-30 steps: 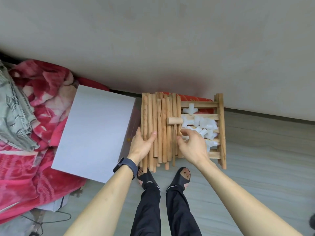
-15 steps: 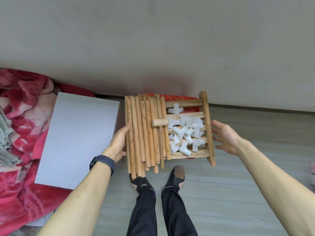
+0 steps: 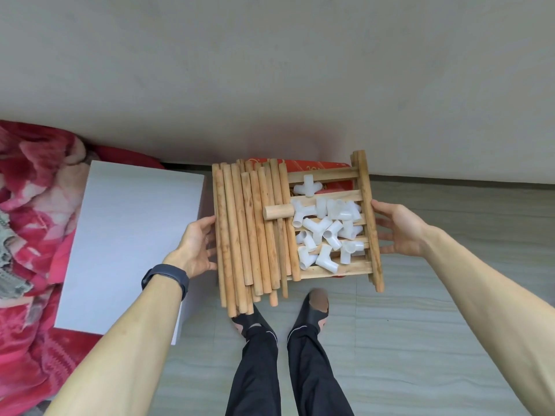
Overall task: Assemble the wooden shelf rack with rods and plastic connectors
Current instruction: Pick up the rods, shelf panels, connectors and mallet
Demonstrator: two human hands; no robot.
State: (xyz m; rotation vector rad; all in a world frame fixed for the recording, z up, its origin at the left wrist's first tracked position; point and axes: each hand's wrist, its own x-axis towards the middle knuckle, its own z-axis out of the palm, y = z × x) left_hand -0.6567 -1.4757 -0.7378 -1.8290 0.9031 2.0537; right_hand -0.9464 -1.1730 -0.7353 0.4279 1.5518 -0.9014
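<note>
Presently, frame centre: slatted shelf panel (image 3: 368,223) carrying loose rods (image 3: 246,232) and white connectors (image 3: 326,232), apparently as a tray. Left hand (image 3: 196,247) and right hand (image 3: 399,229) flank its edges, fingers spread, apparently poised to lift; firm grip unclear.

Roughly a dozen long wooden rods (image 3: 255,232) piled along the slatted rack's (image 3: 368,217) left side, exact number unclear where overlapped. One short rod (image 3: 277,212) across them. About fifteen white plastic connectors (image 3: 326,232) heaped on the slats. One white box (image 3: 129,235). Two hands (image 3: 196,247) (image 3: 398,228).
</note>
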